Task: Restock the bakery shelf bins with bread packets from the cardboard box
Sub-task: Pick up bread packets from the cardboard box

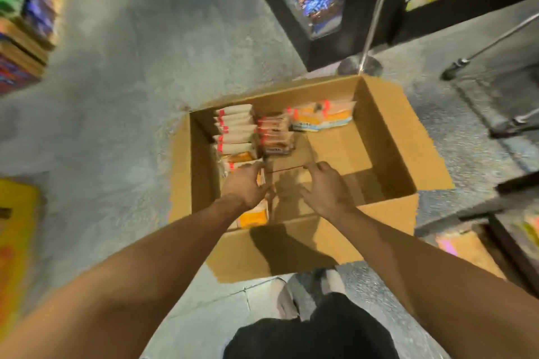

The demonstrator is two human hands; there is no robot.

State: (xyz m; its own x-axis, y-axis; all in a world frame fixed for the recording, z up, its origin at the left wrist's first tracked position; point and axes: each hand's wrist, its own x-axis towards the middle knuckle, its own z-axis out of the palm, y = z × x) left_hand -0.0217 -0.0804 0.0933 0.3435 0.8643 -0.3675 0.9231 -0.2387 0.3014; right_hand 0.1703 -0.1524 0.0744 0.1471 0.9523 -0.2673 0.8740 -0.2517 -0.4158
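Both forearms are stretching out from under the camera, because I am bending over the cardboard box (388, 137) on the floor to reach its contents. It is sitting open straight ahead of me, its flaps folded outward so that nothing is blocking my way in, and my hands are hanging inside it, near its closer wall.

Beyond my right hand (323, 188) and out to its right, bare cardboard bottom is showing, so I am judging the box partly emptied already. Stock is crowding the side where my left hand (248, 186) is working: a row of pale bread packets (234, 131) is standing on edge just past its fingertips, packed tight so they are propping one another up. Darker packets (274, 137) are stacking up between and beyond my two hands, and flat orange-and-white packets (323, 115) are lying against the far wall, well ahead of my right hand.

Under my left wrist an orange packet (252, 217) is lying flat. That hand is coming down palm first onto the packets below it, fingers loosely bent; blur is keeping me from telling whether they are gripping one or only touching. My right hand is hovering apart from any packet, fingers spread and slightly curled, holding nothing, probably readying to help lift.
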